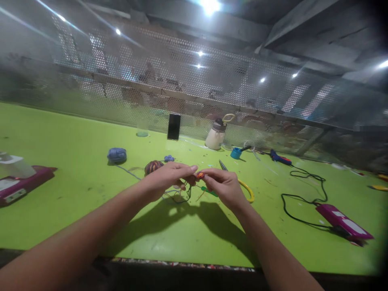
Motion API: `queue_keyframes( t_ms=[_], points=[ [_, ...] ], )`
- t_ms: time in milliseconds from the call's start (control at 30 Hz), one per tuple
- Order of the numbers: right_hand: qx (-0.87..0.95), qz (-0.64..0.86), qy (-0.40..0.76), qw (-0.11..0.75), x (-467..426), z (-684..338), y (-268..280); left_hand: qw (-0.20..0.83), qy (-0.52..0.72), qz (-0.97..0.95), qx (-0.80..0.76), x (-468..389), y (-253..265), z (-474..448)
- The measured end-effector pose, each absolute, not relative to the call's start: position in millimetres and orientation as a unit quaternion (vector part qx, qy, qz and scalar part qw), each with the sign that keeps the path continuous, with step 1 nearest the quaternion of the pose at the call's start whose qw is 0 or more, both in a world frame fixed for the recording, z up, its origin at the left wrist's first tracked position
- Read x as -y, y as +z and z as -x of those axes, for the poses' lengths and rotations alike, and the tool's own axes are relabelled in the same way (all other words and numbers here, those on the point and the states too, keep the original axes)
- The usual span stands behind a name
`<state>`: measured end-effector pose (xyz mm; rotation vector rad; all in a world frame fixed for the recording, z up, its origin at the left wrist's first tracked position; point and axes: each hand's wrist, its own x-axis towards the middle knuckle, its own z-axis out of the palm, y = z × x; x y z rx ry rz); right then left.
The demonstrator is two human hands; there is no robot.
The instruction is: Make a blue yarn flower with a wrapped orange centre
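Note:
A small red, orange and purple yarn piece [200, 175] is pinched between the thumb and forefinger of my right hand [227, 186]. My left hand [171, 177] meets it from the other side, its fingertips closed on the piece's left edge. Dark yarn strands [189, 194] hang in loops below my left fingers. A green-handled tool [209, 191] lies just under my right fingers; its tip is hidden. Behind my left hand sits a multicolored yarn ball [153, 167], partly covered. Scissors with a yellow handle [247, 190] lie behind my right hand, partly hidden.
A blue-grey yarn ball [117, 155], a blue crocheted flower [169, 158], a phone [173, 126], a bottle [216, 135] and a blue tape roll [235, 152] stand farther back. At right are a glue gun [280, 157], its cord and a power strip [345, 221]; another power strip [27, 184] lies left.

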<state>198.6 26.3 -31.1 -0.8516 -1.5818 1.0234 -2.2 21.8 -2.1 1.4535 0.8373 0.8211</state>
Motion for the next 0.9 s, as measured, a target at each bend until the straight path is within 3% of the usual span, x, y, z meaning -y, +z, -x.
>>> queue_keyframes(
  t_ms=[233,500,633,800,900],
  points=[
    [0.62,0.34,0.471,0.528,-30.1,-194.4,-31.1,0.452,0.319,-0.726,-0.408,-32.7,0.7,6.2],
    [0.579,0.288,0.544,0.535,-37.5,-199.7,-28.5,0.28,0.435,-0.708,-0.481,-37.9,32.1,20.0],
    [0.561,0.274,0.563,0.542,-38.0,-200.0,-28.7,0.283,0.503,-0.648,-0.496,-52.8,34.3,26.1],
    [0.527,0.283,0.574,0.558,-40.5,-203.0,-29.2,0.395,0.499,-0.596,-0.49,-67.9,0.5,28.8],
    [0.511,0.294,0.579,0.563,-42.9,-204.9,-30.4,0.402,0.537,-0.56,-0.486,-63.6,-12.8,24.7]
  ],
)
